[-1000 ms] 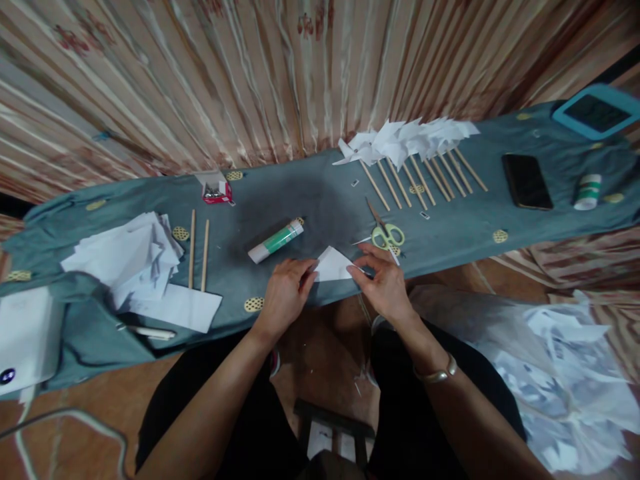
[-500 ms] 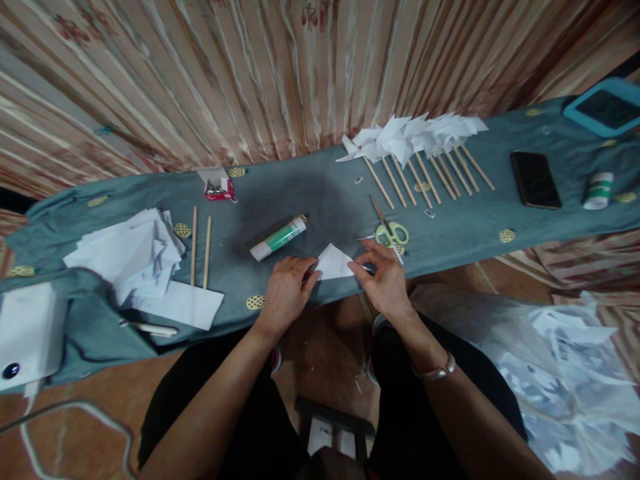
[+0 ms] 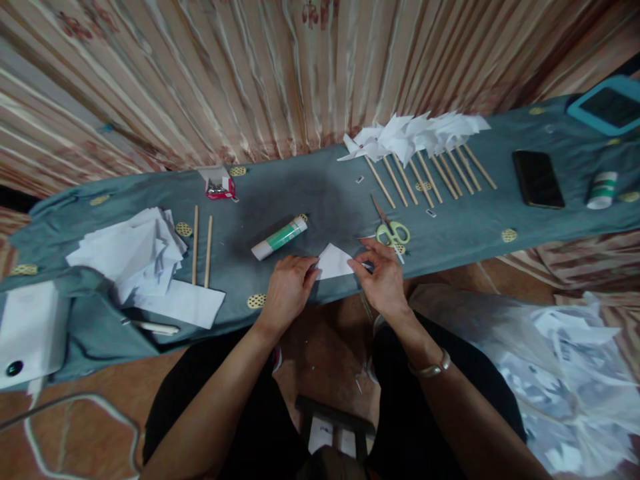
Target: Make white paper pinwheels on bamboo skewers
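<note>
A small folded piece of white paper (image 3: 334, 261) is stretched between my two hands near the table's front edge. My left hand (image 3: 290, 287) pinches its left corner between thumb and fingers. On the other side, my right hand (image 3: 381, 275) grips the right corner the same way. Just beyond my right hand lie scissors (image 3: 393, 232) with light green handles, beside a thin white paper strip. A green and white glue stick (image 3: 279, 238) rests on the cloth, up and left of the paper.
Paper pinwheels (image 3: 415, 137) on wooden sticks lie in a row at the back. Leftward are two loose sticks (image 3: 195, 243), a paper stack (image 3: 135, 250), a pen (image 3: 155, 327) and a small red box (image 3: 219, 185). A phone (image 3: 537, 179) and a white-green tube (image 3: 602, 190) lie right.
Both hands keep their hold on the paper with hardly any movement. The whole view has shifted very slightly.
</note>
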Motion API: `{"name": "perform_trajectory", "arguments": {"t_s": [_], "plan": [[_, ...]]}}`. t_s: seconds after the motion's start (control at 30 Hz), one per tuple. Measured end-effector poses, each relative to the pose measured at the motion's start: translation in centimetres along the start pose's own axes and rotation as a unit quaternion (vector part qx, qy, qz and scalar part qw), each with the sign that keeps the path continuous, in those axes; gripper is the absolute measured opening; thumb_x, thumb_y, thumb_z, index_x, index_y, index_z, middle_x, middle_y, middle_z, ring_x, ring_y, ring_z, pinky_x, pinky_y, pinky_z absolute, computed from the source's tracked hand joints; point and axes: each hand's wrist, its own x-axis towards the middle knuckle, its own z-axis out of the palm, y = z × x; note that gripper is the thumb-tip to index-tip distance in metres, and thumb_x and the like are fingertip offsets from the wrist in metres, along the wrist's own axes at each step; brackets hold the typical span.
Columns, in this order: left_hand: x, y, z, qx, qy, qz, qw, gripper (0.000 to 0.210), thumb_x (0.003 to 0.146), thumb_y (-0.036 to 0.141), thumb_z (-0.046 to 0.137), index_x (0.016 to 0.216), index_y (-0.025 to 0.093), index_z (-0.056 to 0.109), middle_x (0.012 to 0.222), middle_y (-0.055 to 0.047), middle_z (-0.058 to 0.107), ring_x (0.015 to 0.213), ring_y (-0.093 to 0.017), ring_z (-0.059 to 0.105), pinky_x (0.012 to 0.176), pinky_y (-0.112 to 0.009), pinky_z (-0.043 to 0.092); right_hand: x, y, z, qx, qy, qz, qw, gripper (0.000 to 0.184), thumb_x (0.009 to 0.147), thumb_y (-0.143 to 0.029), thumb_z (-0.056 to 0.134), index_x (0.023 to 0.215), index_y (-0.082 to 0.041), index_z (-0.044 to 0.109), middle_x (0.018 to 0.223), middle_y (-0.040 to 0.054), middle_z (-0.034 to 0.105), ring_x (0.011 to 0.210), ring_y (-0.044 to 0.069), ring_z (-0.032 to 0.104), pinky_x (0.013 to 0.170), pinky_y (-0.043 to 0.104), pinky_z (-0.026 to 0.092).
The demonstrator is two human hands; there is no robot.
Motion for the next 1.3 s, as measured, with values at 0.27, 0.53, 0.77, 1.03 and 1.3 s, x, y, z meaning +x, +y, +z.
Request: {"name": "perform_trajectory", "arguments": {"t_s": [0.27, 0.53, 0.77, 1.03, 1.3], "plan": [[0.1, 0.1, -0.1, 0.007, -0.013, -0.008, 1.0, 0.021, 0.089, 0.024, 0.059, 0.105, 0.014, 0.067, 0.093, -0.008, 0.072, 0.087, -0.023, 0.063, 0.083, -0.037, 0.05, 0.0, -0.2, 0.1, -0.013, -0.005, -0.001, 1.0, 0.016, 0.082, -0.032, 0.063, 0.071, -0.021, 0.064, 0.119, 0.012, 0.065, 0.115, 0.029, 0.054, 0.103, 0.048, 0.039], [0.1, 0.3, 0.0, 0.018, -0.01, -0.012, 1.0, 0.02, 0.089, 0.023, 0.059, 0.104, 0.013, 0.067, 0.095, -0.009, 0.072, 0.089, -0.024, 0.064, 0.084, -0.037, 0.05, 0.0, -0.4, 0.4, -0.036, 0.007, -0.015, 0.999, 0.018, 0.084, -0.032, 0.061, 0.07, -0.021, 0.062, 0.117, 0.0128, 0.065, 0.112, 0.03, 0.055, 0.1, 0.049, 0.041], [0.2, 0.5, -0.4, 0.045, -0.011, 0.0, 0.999, 0.023, 0.091, 0.026, 0.056, 0.105, 0.012, 0.067, 0.093, -0.009, 0.071, 0.088, -0.024, 0.063, 0.083, -0.039, 0.05, 0.0, -0.6, 0.4, -0.057, 0.008, -0.026, 0.998, 0.013, 0.083, -0.027, 0.062, 0.072, -0.02, 0.061, 0.119, 0.0126, 0.064, 0.112, 0.029, 0.055, 0.101, 0.048, 0.04], [-1.2, 3.6, 0.4, 0.115, -0.012, 0.156, 0.981, 0.038, 0.094, 0.019, 0.045, 0.131, 0.012, 0.052, 0.135, -0.012, 0.058, 0.13, -0.026, 0.046, 0.103, -0.043, 0.041, 0.0, -0.5, 0.5, -0.048, -0.001, -0.031, 0.998, 0.011, 0.084, -0.025, 0.059, 0.074, -0.02, 0.061, 0.118, 0.0135, 0.064, 0.115, 0.029, 0.054, 0.103, 0.048, 0.038], [-2.6, 3.4, 2.6, 0.131, -0.069, 0.164, 0.975, 0.054, 0.09, 0.027, 0.051, 0.138, 0.003, 0.041, 0.145, -0.021, 0.046, 0.139, -0.03, 0.036, 0.112, -0.046, 0.034, 0.1, -0.5, 0.5, -0.056, 0.002, -0.037, 0.998, 0.01, 0.083, -0.022, 0.06, 0.073, -0.02, 0.061, 0.117, 0.0128, 0.064, 0.115, 0.029, 0.054, 0.103, 0.045, 0.04]]}}
